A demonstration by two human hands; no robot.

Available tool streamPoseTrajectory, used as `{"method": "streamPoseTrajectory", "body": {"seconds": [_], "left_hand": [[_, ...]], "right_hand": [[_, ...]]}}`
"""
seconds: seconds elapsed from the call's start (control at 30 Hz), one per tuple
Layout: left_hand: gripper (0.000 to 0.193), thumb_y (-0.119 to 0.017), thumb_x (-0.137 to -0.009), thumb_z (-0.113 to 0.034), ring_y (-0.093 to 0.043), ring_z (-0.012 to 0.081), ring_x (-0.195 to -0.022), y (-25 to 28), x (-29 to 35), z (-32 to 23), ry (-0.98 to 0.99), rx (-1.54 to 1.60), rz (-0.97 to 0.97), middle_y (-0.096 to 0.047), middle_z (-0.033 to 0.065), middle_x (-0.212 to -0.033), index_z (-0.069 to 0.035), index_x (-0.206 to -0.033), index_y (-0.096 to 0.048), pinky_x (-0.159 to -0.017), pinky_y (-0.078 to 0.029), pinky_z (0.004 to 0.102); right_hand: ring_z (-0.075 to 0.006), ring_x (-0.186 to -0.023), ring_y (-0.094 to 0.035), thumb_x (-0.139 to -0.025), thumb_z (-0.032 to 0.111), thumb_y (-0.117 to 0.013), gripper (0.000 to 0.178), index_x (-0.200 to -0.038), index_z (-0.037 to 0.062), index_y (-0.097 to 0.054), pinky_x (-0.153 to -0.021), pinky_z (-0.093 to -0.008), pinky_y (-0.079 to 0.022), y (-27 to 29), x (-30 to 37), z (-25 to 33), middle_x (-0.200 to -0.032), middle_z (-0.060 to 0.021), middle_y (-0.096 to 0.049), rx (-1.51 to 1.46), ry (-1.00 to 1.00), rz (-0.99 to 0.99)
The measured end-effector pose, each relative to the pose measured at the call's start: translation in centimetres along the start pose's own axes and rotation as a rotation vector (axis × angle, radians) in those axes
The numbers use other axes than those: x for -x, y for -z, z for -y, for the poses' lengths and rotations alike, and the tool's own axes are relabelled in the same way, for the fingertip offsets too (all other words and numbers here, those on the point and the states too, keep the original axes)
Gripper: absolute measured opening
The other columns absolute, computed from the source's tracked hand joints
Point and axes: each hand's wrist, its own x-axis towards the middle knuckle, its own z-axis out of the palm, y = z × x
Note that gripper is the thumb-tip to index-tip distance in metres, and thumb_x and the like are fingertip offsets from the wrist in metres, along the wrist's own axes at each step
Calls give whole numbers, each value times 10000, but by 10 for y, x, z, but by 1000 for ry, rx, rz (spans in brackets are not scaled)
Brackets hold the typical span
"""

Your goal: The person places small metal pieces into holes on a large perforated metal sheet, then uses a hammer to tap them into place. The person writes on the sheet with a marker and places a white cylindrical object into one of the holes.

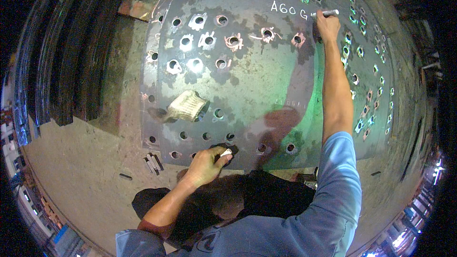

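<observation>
A large dark steel plate (257, 90) with several round holes lies in front of me. My right hand (328, 27) is closed round a white marker (329, 13) at the far right part of the plate. Its tip is at the end of a short row of white hand-drawn characters (289, 10). Near the plate's front edge, my left hand (204, 166) pinches a short white piece (226, 153); whether it is a cap or a chalk stub, I cannot tell. A pale knitted work glove (188, 105) lies on the plate, left of centre.
Long dark metal beams (71, 47) are stacked at the left. Several small bars (153, 163) lie on the concrete floor (85, 162) by the plate's near left corner. White or reddish marks ring many holes, and dark wet-looking stains spread round some.
</observation>
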Motion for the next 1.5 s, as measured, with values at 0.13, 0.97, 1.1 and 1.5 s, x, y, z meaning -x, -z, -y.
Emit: {"method": "streamPoseTrajectory", "body": {"seconds": [0.13, 0.97, 1.1, 1.5], "left_hand": [[289, -640, -922, -309, -651, 393, -792, -5, 0, 8, -42, 41, -66, -666, 218, -852, -36, -1004, -688, -702, -492, 433], [298, -642, -922, -319, -653, 373, -744, -10, -6, 13, -40, 14, -51, -665, 208, -798, -34, -999, -684, -690, -490, 437], [299, -639, -926, -318, -661, 383, -774, -4, -3, 1, -24, 31, -50, -672, 212, -821, -32, -1001, -684, -710, -498, 436], [302, -643, -923, -333, -659, 389, -772, -10, -6, 13, -60, 25, -80, -675, 210, -830, -51, -1021, -693, -704, -498, 436]], "right_hand": [[-425, -893, -675, -786, 458, -645, 510, -854, -41, -724, -858, -453, -498, 2, 8, 4, -902, -282, -691, 42, -7, 32], [-445, -913, -668, -763, 456, -636, 561, -844, -95, -702, -870, -460, -497, 14, -13, -29, -917, -305, -684, 72, -61, -23], [-444, -903, -670, -753, 445, -646, 558, -833, -106, -695, -863, -457, -501, 18, -6, -38, -910, -307, -683, 68, -76, -18], [-431, -838, -680, -751, 440, -661, 546, -785, -105, -685, -827, -454, -505, 23, 3, -32, -842, -290, -689, -19, -66, -128]]}}
